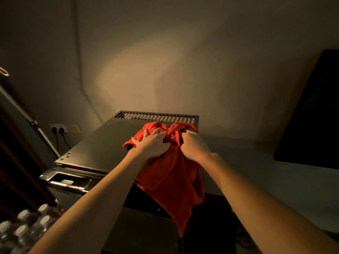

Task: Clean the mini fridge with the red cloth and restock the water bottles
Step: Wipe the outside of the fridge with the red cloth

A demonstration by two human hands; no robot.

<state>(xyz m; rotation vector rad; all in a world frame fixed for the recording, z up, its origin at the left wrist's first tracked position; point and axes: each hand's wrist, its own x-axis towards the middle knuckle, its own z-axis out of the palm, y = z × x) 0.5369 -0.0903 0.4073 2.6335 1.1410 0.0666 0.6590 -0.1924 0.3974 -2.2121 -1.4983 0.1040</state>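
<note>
Both your left hand (152, 143) and right hand (194, 143) clutch the cloth (176, 176) at the fridge (102, 143) top's right edge; wiping's barely begun, bottles (23, 228) unstocked.

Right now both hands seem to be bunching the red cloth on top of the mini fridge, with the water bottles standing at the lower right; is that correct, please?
Not quite: the water bottles stand at the lower left, as the head view shows. The rest holds: the left hand and right hand bunch the red cloth on top of the mini fridge.

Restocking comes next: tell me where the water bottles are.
In the head view, the water bottles stand at bottom left, below the mini fridge's front corner, beside the left forearm.
</note>
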